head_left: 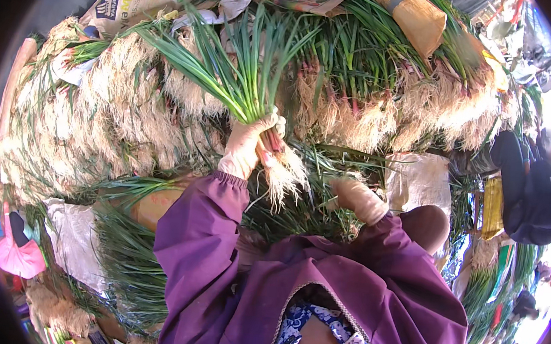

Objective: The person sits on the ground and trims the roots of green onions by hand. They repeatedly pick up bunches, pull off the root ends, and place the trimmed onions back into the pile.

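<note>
Onion bunch (pixel 250 84) raised in the left hand (pixel 252 138), gathered together, with no tie showing.

The left hand closes round its stems above a litter of cut-looking green leaves (pixel 285 220), the roots hanging free below the fist. The right hand (pixel 359 201) is near but apart from the bunch, blurred; I cannot tell whether it grips anything. Gathering this bunch looks done, while binding, if wanted, seems left. Beyond lie long heaps of rooted onions (pixel 413 121); whether those are finished cannot be told.
</note>
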A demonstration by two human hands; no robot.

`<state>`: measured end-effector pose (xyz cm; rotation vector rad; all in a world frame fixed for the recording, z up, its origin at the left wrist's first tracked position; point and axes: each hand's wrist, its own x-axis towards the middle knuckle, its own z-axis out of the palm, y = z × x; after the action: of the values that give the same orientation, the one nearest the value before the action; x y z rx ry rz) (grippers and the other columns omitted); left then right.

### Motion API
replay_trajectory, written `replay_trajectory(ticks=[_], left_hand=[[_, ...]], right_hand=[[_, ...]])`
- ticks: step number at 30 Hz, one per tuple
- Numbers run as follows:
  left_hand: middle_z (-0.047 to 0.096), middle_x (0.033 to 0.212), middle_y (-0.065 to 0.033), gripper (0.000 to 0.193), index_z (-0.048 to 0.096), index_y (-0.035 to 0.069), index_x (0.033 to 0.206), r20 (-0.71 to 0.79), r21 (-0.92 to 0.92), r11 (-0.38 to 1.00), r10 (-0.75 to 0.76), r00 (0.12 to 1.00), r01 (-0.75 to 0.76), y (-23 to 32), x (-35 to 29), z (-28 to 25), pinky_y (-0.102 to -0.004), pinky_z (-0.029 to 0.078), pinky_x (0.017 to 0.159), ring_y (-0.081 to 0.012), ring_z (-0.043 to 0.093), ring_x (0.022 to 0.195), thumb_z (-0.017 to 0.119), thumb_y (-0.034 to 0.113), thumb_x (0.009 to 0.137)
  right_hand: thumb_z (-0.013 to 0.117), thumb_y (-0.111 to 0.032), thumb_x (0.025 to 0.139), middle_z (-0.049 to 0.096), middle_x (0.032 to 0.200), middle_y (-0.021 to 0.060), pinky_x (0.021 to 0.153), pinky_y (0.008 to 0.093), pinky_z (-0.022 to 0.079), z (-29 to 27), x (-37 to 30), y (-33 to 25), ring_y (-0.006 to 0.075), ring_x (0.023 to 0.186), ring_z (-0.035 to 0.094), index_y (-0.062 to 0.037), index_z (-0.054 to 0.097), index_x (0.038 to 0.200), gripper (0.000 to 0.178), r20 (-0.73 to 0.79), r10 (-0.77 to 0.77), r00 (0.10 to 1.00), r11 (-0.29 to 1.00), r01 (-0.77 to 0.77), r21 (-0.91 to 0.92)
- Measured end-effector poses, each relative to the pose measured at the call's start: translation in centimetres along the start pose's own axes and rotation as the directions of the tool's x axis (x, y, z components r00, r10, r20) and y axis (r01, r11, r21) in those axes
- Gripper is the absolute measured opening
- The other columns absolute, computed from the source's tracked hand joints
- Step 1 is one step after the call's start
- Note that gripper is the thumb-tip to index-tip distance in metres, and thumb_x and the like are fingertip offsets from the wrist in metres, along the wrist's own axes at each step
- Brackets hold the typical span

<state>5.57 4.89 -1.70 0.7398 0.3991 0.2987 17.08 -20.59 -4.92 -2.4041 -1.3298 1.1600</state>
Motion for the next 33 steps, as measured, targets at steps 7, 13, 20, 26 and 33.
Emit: replay_trajectory(ticks=[7, 13, 20, 26, 33], left_hand=[[0.067, 0.081, -0.0108, 0.021, 0.061, 0.001, 0.093, -0.021, 0.026, 0.995, -0.092, 0.996, 0.092, -2.9, -0.1, 1.5, -0.0308, 0.051, 0.045, -0.0198, 0.064, 0.059, 0.071, 0.016, 0.083], [0.067, 0.079, -0.0100, 0.019, 0.062, 0.000, 0.098, -0.145, 0.022, 0.995, -0.098, 0.985, 0.102, -1.5, 0.4, 2.0, -0.0288, 0.052, 0.052, -0.0179, 0.063, 0.064, 0.062, 0.016, 0.088], [0.056, 0.072, -0.0012, 0.019, 0.060, 0.004, 0.103, -0.014, -0.110, 0.948, 0.300, 0.954, -0.300, 4.5, -0.5, 2.2, -0.0291, 0.048, 0.057, -0.0132, 0.055, 0.064, 0.065, 0.017, 0.090], [0.055, 0.069, 0.0015, 0.024, 0.060, 0.005, 0.100, -0.073, -0.069, 0.985, 0.155, 0.985, -0.160, 2.2, 1.9, 1.5, -0.0301, 0.048, 0.058, -0.0116, 0.053, 0.059, 0.071, 0.021, 0.086], [0.060, 0.072, -0.0009, 0.022, 0.063, 0.008, 0.092, -0.110, -0.136, 0.988, 0.052, 0.993, -0.067, 1.2, 2.8, 0.2, -0.0299, 0.051, 0.058, -0.0135, 0.057, 0.061, 0.075, 0.022, 0.082]], right_hand=[[0.056, -0.030, 0.094, 0.066, 0.106, 0.0151, 0.082, 0.0320, 0.050, -7.3, 7.1, -7.2, 0.0244, 0.095, 0.064, 0.0022, 0.057, 0.115, 0.038, -0.636, -0.039, 0.771, 0.683, 0.485, 0.546], [0.049, -0.019, 0.099, 0.053, 0.068, -0.0036, 0.051, 0.0240, 0.040, -4.5, 9.0, -10.7, 0.0086, 0.055, 0.047, -0.0056, 0.062, 0.104, 0.019, -0.612, 0.147, 0.777, -0.017, 0.621, 0.784], [0.048, -0.034, 0.099, 0.069, 0.082, 0.0058, 0.063, 0.0300, 0.052, -6.0, 3.0, -5.4, 0.0180, 0.072, 0.064, -0.0043, 0.063, 0.100, 0.033, -0.012, -0.091, 0.996, 0.971, 0.092, 0.219], [0.056, -0.029, 0.093, 0.067, 0.091, 0.0185, 0.073, 0.0398, 0.051, -13.2, 8.3, -5.2, 0.0329, 0.083, 0.065, -0.0029, 0.062, 0.101, 0.028, -0.862, -0.006, 0.506, 0.988, 0.137, 0.073], [0.065, -0.039, 0.086, 0.067, 0.103, 0.0164, 0.081, 0.0409, 0.052, -18.3, 16.5, -4.3, 0.0302, 0.099, 0.064, -0.0072, 0.065, 0.106, 0.038, -0.689, 0.221, 0.690, 0.957, -0.291, 0.016]])
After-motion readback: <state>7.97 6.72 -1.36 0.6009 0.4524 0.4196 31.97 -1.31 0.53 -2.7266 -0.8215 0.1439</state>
